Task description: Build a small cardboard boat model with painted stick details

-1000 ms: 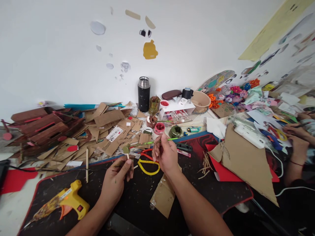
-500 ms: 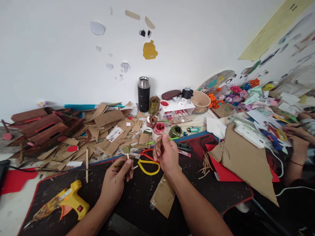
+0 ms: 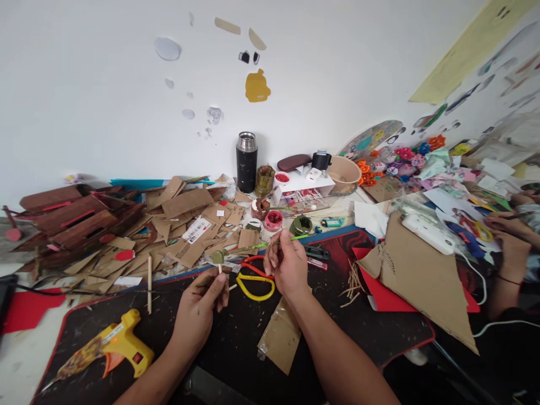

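Between the fingertips of my left hand (image 3: 201,301) is a short pale stick (image 3: 220,269), upright, topped by a small piece coated olive green (image 3: 217,257). My right hand (image 3: 287,263) pinches a thin paintbrush with a bright green handle (image 3: 258,246); its tip end reaches left to the green piece and seems to touch it. Paint smears mark the fingers of both hands. Just behind my right hand stand an open jar of dark green paint (image 3: 301,225) and a jar of red paint (image 3: 274,220). Scissors with red and yellow handles (image 3: 256,287) lie between my hands.
A yellow glue gun (image 3: 122,343) lies at the left on the dark mat. Cardboard scraps (image 3: 188,203) heap behind, near a black thermos (image 3: 247,163). At right are a large cardboard piece (image 3: 422,275), a white power strip (image 3: 428,235) and another person's hand (image 3: 510,236).
Both hands stay almost in place. The brush has shifted very slightly against the green piece, and my right hand has moved a touch to the right.
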Demonstrator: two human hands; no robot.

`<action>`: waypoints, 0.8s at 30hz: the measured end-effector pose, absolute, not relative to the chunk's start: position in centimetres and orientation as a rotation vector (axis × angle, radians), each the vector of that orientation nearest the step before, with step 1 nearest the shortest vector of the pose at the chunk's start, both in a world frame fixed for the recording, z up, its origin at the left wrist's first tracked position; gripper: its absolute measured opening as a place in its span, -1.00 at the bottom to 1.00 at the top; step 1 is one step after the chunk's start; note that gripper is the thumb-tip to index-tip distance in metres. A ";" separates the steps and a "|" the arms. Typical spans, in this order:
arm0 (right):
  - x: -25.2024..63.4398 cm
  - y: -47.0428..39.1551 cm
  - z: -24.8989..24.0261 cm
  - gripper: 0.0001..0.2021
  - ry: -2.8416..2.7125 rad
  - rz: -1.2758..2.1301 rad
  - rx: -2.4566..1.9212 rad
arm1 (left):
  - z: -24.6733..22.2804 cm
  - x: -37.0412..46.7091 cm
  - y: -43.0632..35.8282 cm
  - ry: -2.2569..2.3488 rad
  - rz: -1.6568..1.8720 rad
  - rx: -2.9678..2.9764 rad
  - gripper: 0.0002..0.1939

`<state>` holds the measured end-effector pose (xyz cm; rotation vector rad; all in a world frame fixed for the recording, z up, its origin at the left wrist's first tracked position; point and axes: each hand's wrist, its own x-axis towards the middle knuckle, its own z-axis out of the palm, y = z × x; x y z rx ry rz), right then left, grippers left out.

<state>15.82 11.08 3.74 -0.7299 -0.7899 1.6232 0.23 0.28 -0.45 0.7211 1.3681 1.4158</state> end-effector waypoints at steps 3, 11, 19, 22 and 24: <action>15.7 11.1 3.7 -0.49 -0.785 1.630 -0.733 | -0.3 0.3 0.3 1.374 1.423 0.716 -0.63; 15.9 11.1 3.6 -0.48 -0.815 1.627 -0.724 | -0.5 0.2 0.2 1.373 1.419 0.739 -0.65; 15.9 11.0 3.8 -0.47 -0.813 1.636 -0.729 | -0.5 0.2 0.2 1.388 1.400 0.760 -0.64; 16.0 11.0 3.8 -0.46 -0.803 1.633 -0.740 | -0.3 0.2 0.2 1.394 1.397 0.763 -0.64; 16.0 11.1 3.9 -0.46 -0.798 1.629 -0.746 | -0.3 0.2 0.3 1.393 1.403 0.753 -0.64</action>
